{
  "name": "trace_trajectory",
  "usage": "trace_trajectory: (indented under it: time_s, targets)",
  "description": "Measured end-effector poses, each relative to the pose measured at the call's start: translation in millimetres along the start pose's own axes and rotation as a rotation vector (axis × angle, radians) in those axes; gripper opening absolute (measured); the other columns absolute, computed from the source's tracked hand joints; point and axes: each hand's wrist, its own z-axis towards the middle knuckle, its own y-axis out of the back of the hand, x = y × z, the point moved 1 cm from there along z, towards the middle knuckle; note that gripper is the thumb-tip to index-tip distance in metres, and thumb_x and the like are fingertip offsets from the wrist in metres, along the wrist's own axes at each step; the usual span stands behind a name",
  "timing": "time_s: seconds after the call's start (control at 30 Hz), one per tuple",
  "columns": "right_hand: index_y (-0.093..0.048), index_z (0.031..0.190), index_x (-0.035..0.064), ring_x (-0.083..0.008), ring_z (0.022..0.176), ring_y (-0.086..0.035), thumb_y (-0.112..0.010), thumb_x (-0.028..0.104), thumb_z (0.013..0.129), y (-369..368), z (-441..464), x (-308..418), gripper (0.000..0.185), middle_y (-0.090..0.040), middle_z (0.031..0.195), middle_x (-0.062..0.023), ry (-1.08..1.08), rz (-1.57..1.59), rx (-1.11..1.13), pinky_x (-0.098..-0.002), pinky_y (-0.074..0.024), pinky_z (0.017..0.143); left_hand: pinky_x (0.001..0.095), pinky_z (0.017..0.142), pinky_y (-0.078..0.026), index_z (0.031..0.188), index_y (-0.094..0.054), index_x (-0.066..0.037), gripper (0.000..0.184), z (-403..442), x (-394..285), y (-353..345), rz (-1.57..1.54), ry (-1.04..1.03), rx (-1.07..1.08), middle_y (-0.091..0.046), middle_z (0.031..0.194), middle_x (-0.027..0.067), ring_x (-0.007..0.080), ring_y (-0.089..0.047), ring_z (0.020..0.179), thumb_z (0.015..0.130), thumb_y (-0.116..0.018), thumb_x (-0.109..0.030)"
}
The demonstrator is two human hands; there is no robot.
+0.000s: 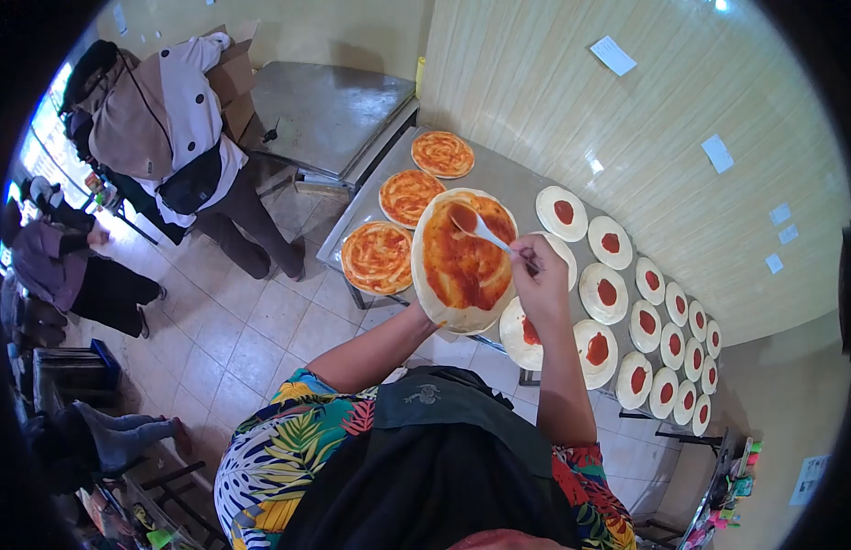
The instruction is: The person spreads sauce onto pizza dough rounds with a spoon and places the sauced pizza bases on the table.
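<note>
My left hand [425, 318] holds a round pizza base [431, 291] up from below. Its fingers are hidden under the dough. Red sauce [466, 266] covers the middle of this base, leaving a pale rim. In my right hand [542, 280] is a spoon [491, 235], gripped by the handle, with its bowl down in the sauce near the top of the base. Left of the held base, sauced pizza bases [412, 197] lie on the metal table [499, 170]. To the right are several dough rounds [601, 291], most showing a red dab of sauce in the centre.
A panelled wall [664, 119] with paper notes runs along the table's far side. At upper left a person [169, 128] stands by a cardboard box [235, 78] and another metal-topped table [329, 110]. More people [63, 266] are on the tiled floor at left.
</note>
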Motion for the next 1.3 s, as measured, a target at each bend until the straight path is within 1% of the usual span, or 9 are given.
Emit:
trace_trajectory:
  time_s: [0.17, 0.27, 0.4, 0.57, 0.7, 0.77, 0.9, 1.1, 1.3]
  targets:
    - [-0.063, 0.100, -0.0014, -0.0209, 0.071, -0.065, -0.060, 0.002, 0.088, 6, 23, -8, 0.013, -0.067, 0.082, -0.0143, -0.074, -0.103, -0.092, -0.0314, -0.0514, 0.066, 0.0429, 0.106, -0.046, 0.144, -0.040, -0.010, 0.052, 7, 2, -14, 0.006, -0.007, -0.058, -0.047, 0.145, 0.0129, 0.0266, -0.053, 0.127, 0.101, -0.047, -0.039]
    - [-0.065, 0.105, -0.0020, -0.0066, 0.070, -0.056, -0.057, -0.002, 0.091, 26, 15, -12, 0.016, -0.063, 0.082, -0.0038, -0.032, -0.309, -0.156, -0.0232, -0.0464, 0.063, 0.0427, 0.106, -0.046, 0.144, -0.040, -0.010, 0.052, 9, 1, -5, -0.013, -0.007, -0.010, -0.048, 0.144, 0.0128, 0.0265, -0.053, 0.127, 0.101, -0.046, -0.039]
    - [-0.065, 0.104, -0.0016, -0.0055, 0.076, -0.058, -0.058, -0.003, 0.091, 14, 7, -10, 0.015, -0.062, 0.083, -0.0013, -0.112, 0.056, -0.060, -0.0206, -0.0470, 0.068, 0.0433, 0.105, -0.047, 0.142, -0.042, -0.010, 0.050, 9, 1, 9, 0.040, 0.000, -0.117, -0.050, 0.142, 0.0133, 0.0275, -0.054, 0.127, 0.101, -0.047, -0.039]
    - [-0.066, 0.101, 0.0008, -0.0098, 0.066, -0.059, -0.062, -0.001, 0.086, 36, 5, -27, 0.016, -0.066, 0.078, -0.0065, -0.048, -0.093, 0.031, -0.0263, -0.0480, 0.061, 0.0448, 0.104, -0.049, 0.140, -0.044, -0.009, 0.049, 15, 1, 9, 0.059, 0.006, -0.164, -0.052, 0.140, 0.0139, 0.0285, -0.055, 0.125, 0.100, -0.047, -0.038]
    - [-0.066, 0.102, 0.0022, -0.0124, 0.065, -0.059, -0.061, 0.001, 0.087, 35, 7, -25, 0.016, -0.065, 0.077, -0.0071, 0.024, -0.269, -0.170, -0.0283, -0.0475, 0.060, 0.0453, 0.103, -0.049, 0.139, -0.045, -0.009, 0.049, 19, -2, 6, 0.041, 0.005, -0.151, -0.052, 0.139, 0.0141, 0.0289, -0.056, 0.124, 0.100, -0.047, -0.038]
    - [-0.066, 0.102, 0.0012, -0.0129, 0.066, -0.060, -0.062, 0.001, 0.087, 22, 0, -13, 0.016, -0.064, 0.077, -0.0081, -0.153, -0.016, 0.031, -0.0285, -0.0481, 0.061, 0.0455, 0.103, -0.050, 0.139, -0.045, -0.009, 0.049, 21, -4, 3, 0.038, 0.001, -0.136, -0.053, 0.138, 0.0142, 0.0291, -0.056, 0.123, 0.100, -0.048, -0.038]
    - [-0.066, 0.100, 0.0005, -0.0128, 0.066, -0.060, -0.063, 0.003, 0.086, 41, -15, -4, 0.015, -0.063, 0.076, -0.0080, -0.054, -0.074, 0.269, -0.0273, -0.0479, 0.062, 0.0460, 0.102, -0.050, 0.138, -0.046, -0.009, 0.048, 24, -8, -6, 0.033, -0.033, -0.145, -0.054, 0.137, 0.0144, 0.0294, -0.057, 0.122, 0.100, -0.048, -0.038]
    - [-0.060, 0.099, -0.0009, -0.0082, 0.072, -0.057, -0.058, -0.006, 0.088, 39, -8, -20, 0.012, -0.061, 0.079, -0.0029, -0.108, -0.157, 0.089, -0.0241, -0.0460, 0.066, 0.0467, 0.101, -0.051, 0.137, -0.047, -0.009, 0.048, 34, -12, -23, 0.013, -0.052, -0.137, -0.055, 0.136, 0.0147, 0.0300, -0.058, 0.121, 0.100, -0.048, -0.038]
    - [-0.059, 0.098, 0.0012, -0.0113, 0.065, -0.054, -0.059, -0.002, 0.085, 52, -28, -3, 0.013, -0.057, 0.072, -0.0058, -0.136, -0.105, 0.262, -0.0275, -0.0453, 0.059, 0.0462, 0.095, -0.056, 0.132, -0.051, -0.008, 0.046, 34, -12, -31, -0.044, -0.089, -0.138, -0.059, 0.130, 0.0149, 0.0292, -0.062, 0.116, 0.098, -0.051, -0.040]
